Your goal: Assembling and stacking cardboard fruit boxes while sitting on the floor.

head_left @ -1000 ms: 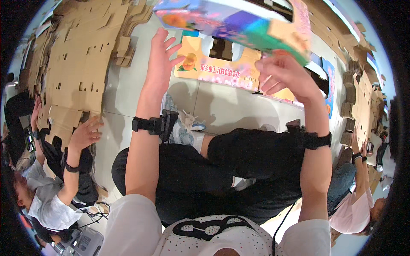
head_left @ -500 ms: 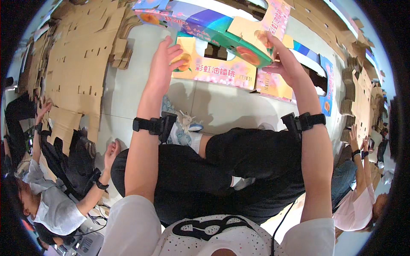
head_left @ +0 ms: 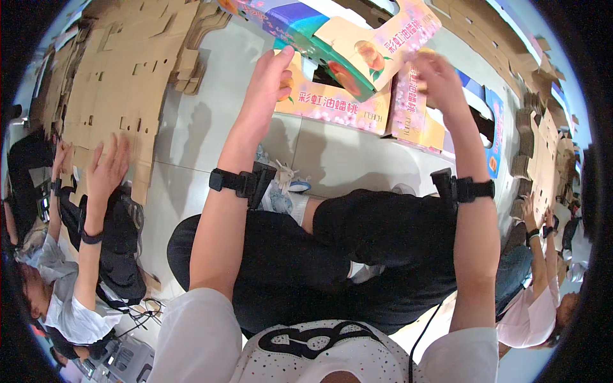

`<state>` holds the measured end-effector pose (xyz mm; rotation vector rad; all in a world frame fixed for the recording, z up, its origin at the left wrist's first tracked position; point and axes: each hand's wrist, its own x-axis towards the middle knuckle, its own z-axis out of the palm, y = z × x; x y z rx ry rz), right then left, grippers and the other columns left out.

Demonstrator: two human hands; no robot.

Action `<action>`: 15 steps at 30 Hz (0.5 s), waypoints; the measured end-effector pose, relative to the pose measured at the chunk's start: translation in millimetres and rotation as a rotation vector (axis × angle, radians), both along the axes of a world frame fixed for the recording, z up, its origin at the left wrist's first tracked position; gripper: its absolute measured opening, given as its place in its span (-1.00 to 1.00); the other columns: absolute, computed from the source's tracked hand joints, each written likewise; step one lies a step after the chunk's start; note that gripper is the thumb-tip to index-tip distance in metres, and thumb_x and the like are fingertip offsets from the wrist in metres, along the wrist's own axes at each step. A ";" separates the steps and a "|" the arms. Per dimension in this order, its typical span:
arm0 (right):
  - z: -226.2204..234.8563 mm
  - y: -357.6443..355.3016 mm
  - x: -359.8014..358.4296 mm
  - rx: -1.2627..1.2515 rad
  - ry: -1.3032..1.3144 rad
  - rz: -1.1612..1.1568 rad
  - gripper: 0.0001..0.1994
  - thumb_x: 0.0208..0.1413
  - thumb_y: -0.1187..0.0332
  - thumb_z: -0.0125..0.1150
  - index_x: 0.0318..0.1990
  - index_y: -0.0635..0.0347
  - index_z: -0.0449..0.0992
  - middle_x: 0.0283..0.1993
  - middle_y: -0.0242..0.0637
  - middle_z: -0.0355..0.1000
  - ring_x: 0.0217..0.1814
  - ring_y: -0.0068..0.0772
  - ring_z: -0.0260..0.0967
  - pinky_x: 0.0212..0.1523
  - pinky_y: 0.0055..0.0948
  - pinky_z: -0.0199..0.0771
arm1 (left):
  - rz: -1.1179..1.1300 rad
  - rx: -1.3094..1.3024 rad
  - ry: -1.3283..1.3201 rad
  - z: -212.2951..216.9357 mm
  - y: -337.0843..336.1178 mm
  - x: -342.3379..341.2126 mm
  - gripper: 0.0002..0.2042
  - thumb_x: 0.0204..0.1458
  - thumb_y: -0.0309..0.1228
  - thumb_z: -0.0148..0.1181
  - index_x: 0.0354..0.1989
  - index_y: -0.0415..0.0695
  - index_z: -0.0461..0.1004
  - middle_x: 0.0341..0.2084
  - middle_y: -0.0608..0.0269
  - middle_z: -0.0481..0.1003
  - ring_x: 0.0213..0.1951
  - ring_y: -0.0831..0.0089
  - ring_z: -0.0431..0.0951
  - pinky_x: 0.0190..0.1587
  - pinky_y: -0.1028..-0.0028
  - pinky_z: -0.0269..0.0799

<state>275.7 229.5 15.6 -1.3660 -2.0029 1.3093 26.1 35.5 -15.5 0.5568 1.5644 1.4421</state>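
Note:
A folded carton [head_left: 319, 32] in blue, purple, green and peach colours, with printed fruit, sits tilted across the top, over other cartons. My left hand [head_left: 265, 89] is beside its near left side, fingers partly extended and nothing seen in them. My right hand [head_left: 440, 83] is by the carton's right end, its fingers curled and smeared by motion, so whether they touch it is unclear. Below lies a peach-coloured carton [head_left: 332, 102] with a cut-out window, and another carton [head_left: 408, 118] stands beside it, with a blue side panel [head_left: 493, 127].
Stacks of flat brown cardboard [head_left: 121, 76] lie to the left, and more cardboard [head_left: 543, 153] to the right. A co-worker's hand [head_left: 108, 166] reaches over the left stack. Another person's arms [head_left: 539, 242] are at the right. My crossed legs [head_left: 319, 255] rest on the tiled floor.
My right hand has come off the carton's end and moved slightly right. The carton's right end has swung down and left. My left hand has moved slightly right; the co-worker's left-side hand has moved up onto the cardboard.

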 end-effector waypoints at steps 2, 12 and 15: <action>-1.4 13.1 1.8 0.073 -0.030 -0.137 -0.21 0.07 -0.10 0.22 0.27 0.36 0.22 0.16 -0.12 0.30 0.18 -0.31 0.30 0.08 -0.40 0.36 | 0.001 0.000 -0.003 -1.5 -0.1 -0.5 -0.17 0.11 0.20 0.05 0.33 -0.25 0.10 0.21 -0.12 0.25 0.19 0.21 0.31 0.19 0.25 0.26; -23.6 34.8 -9.4 -0.059 0.230 -0.163 -0.13 0.21 -0.16 -0.02 0.48 0.21 -0.17 0.52 -0.21 -0.10 0.51 -0.28 -0.07 0.40 -0.24 0.00 | 0.036 -0.013 -0.078 -10.7 0.0 -1.4 -0.25 0.16 0.11 0.01 0.32 -0.27 0.12 0.23 -0.10 0.26 0.22 0.20 0.29 0.22 0.24 0.22; -19.3 31.4 -18.2 -0.141 0.242 -0.116 -0.12 0.21 -0.19 -0.04 0.48 0.19 -0.17 0.52 -0.22 -0.09 0.51 -0.29 -0.06 0.40 -0.23 0.00 | 0.033 -0.005 -0.070 -9.7 -2.1 -1.0 -0.25 0.16 0.11 0.01 0.32 -0.28 0.13 0.23 -0.11 0.26 0.24 0.18 0.27 0.24 0.24 0.21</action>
